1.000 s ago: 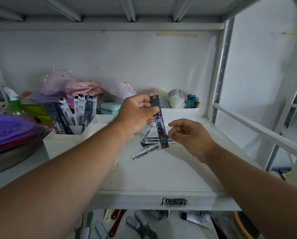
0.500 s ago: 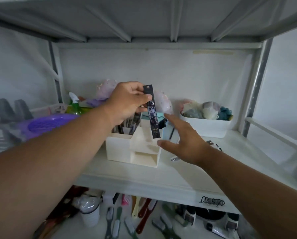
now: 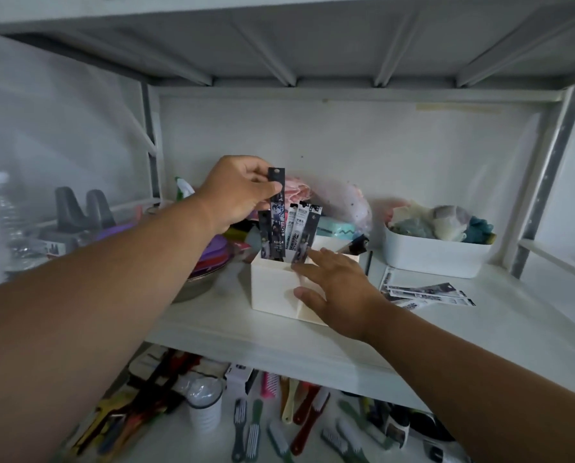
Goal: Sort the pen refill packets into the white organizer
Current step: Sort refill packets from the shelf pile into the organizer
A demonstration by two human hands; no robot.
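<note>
While packets point(image 3: 292, 228) crowd organizer point(image 3: 272, 285): bin point(image 3: 433, 259) beside.

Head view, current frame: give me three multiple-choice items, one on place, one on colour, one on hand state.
1. Where do the loose refill packets lie?
A. On the shelf, right of the white organizer
B. On the lower shelf
C. In the white bin

2. What colour is the top of the held packet?
A. Red
B. Black
C. Yellow

3. The right hand is:
A. In a fist
B. Gripping a brush
C. Open at the organizer

Answers: 1 A, they are fanned out on the shelf; 2 B, a dark header above the left hand thumb; 3 C, straight fingers.
</note>
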